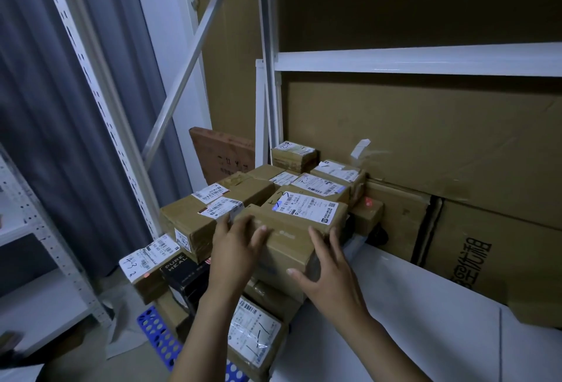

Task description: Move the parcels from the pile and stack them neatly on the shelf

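Pressing my left grip (235,247) and right grip (330,272), fingers straight, against the brown parcel (292,226) atop the pile (188,223) at frame centre, I read "PURE HEAL" on a black box (182,273) lower left.

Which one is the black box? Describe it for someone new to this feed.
Find the pile of brown parcels beside the white shelf. At its lower left, just left of the left hand, sits the black box: the only dark one, printed PURE HEAL in white.
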